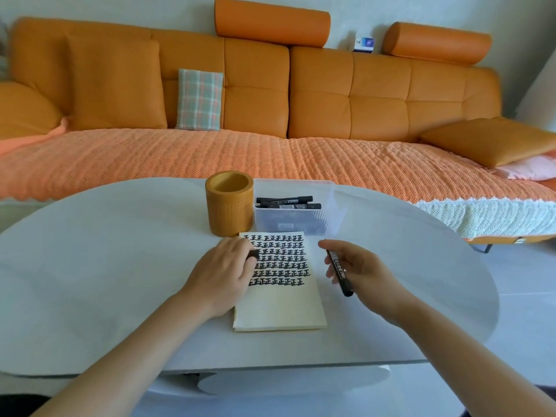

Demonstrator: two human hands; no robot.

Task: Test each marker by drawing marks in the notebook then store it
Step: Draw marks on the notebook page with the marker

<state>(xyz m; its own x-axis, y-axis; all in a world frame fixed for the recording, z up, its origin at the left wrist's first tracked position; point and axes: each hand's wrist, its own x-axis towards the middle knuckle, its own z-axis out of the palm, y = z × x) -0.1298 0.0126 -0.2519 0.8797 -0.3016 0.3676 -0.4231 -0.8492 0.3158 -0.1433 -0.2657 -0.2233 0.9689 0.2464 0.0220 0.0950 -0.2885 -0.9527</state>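
The orange sofa [319, 94] fills the far side of the room, and in front of it stands the white oval table [105, 266] where all the work is. The notebook [279, 308] lies open near the middle of it, its far half packed with rows of black marks and its near half bare. Just beyond its far edge stand a bamboo pot [229, 209] on the left and a clear box [328, 206] on the right, with spare markers [285, 202] lying in the box.

The left hand [224, 272] rests on the notebook's left edge, fingers curled round a small dark piece that I take to be the cap [253, 254]. The right hand [364, 272] hangs just right of the page and grips the marker [338, 267] mid-barrel between thumb and fingers, thin end pointing away from the person.

The marker seems about to be tested. I'd bring it in over the bare paper below the last row, turn the tip down, keep the left hand pressing the page flat, and draw with light, even strokes clear of the existing marks. Then cap it firmly before storing it.
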